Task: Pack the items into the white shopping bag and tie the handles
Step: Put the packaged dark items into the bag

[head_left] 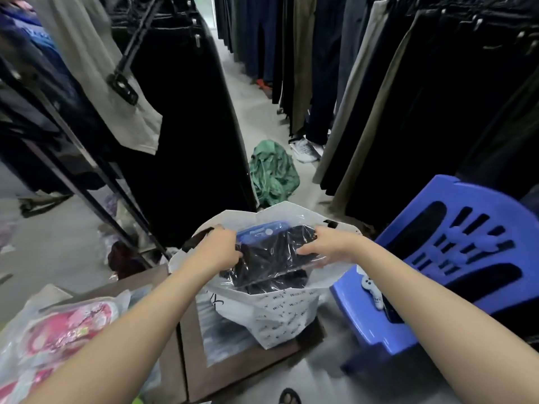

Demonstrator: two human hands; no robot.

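The white shopping bag (pixel 271 313) with small printed logos stands open on a flattened brown cardboard sheet (pixel 233 365). A clear plastic packet of dark clothing with a blue header strip (pixel 274 252) lies across the bag's mouth, partly inside. My left hand (pixel 217 247) grips the packet's left end and my right hand (pixel 322 243) holds its right end. A second dark packet shows beneath it inside the bag. The bag's handles are hard to make out.
A blue plastic chair (pixel 455 258) stands close on the right with a small white toy on its seat. Pink packaged items (pixel 67 333) lie at bottom left. Racks of hanging dark trousers line both sides; a green cloth heap (pixel 274 173) lies in the aisle.
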